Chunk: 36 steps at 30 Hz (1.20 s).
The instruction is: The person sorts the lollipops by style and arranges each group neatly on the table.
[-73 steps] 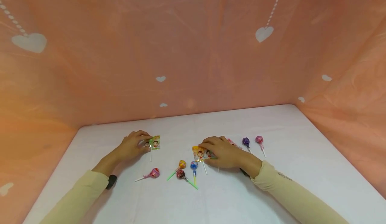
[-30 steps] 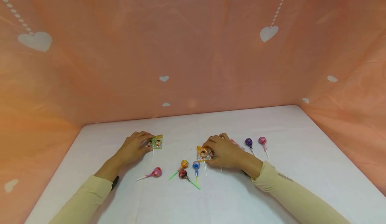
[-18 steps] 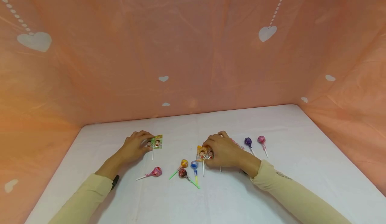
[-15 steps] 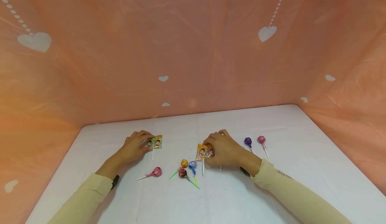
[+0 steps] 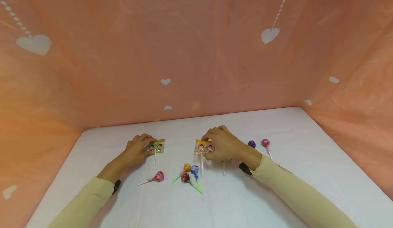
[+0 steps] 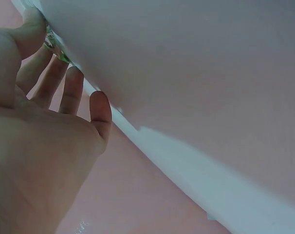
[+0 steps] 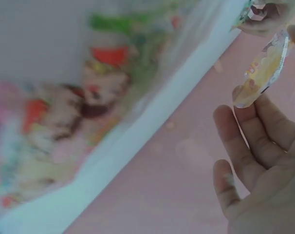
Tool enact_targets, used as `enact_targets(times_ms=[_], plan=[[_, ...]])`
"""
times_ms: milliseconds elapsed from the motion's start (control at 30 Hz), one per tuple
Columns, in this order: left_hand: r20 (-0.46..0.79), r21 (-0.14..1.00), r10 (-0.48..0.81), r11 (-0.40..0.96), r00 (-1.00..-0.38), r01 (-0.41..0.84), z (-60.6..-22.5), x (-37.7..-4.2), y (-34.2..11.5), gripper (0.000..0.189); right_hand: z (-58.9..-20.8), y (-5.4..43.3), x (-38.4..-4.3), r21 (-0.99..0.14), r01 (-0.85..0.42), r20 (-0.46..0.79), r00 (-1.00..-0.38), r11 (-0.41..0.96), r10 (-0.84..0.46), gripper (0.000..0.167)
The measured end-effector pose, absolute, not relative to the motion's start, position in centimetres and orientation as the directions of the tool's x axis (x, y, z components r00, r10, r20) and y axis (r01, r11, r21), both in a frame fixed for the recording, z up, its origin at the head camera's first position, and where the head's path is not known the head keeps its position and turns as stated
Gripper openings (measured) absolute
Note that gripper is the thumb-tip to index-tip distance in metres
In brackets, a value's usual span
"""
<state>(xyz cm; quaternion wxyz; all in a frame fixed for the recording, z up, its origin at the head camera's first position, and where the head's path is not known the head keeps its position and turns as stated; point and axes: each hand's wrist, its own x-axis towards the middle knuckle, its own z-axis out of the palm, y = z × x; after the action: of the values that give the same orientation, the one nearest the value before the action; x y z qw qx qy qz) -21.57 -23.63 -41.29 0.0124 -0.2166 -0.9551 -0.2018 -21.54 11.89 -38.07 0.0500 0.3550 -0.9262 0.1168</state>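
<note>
My left hand (image 5: 135,151) pinches a flat green-wrapped lollipop (image 5: 160,146) by its wrapper at the left, its white stick pointing toward me. In the left wrist view only a sliver of that wrapper shows between thumb and fingers. Right of centre, my right hand (image 5: 225,144) pinches a flat yellow-orange-wrapped lollipop (image 5: 201,148), also seen edge-on in the right wrist view as a yellow wrapper (image 7: 264,68). Beneath that hand lies another flat lollipop, its white stick (image 5: 224,169) showing. Just in front are a yellow lollipop (image 5: 187,167), a blue lollipop (image 5: 194,169) and a dark red lollipop (image 5: 185,177).
A red-pink lollipop (image 5: 159,176) lies at the front left of the white table (image 5: 172,204). Beyond the right wrist are a purple lollipop (image 5: 251,143), partly hidden, and a pink lollipop (image 5: 265,142). Orange cloth (image 5: 190,50) with white hearts encloses the back and sides.
My right hand has moved up and slightly left with the yellow-orange lollipop. The blue lollipop has shifted left, close to the yellow one. My left hand stays in place.
</note>
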Motion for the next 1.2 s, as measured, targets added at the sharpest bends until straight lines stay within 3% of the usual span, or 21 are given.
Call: enact_targets(times_ms=[733,1200], plan=[[0.118,0.371,0.372,0.844,-0.921,0.388,-41.3,-21.4,-23.8,0.040,-36.7,5.7,-25.9,-0.271,-0.714,0.162,-0.695,0.646,-0.701,0.046],[0.126,0.350,0.395,0.841,-0.910,0.414,-41.6,-21.5,-23.5,0.040,-39.0,4.3,-26.8,-0.151,-0.740,0.110,-0.671,0.655,-0.733,0.047]])
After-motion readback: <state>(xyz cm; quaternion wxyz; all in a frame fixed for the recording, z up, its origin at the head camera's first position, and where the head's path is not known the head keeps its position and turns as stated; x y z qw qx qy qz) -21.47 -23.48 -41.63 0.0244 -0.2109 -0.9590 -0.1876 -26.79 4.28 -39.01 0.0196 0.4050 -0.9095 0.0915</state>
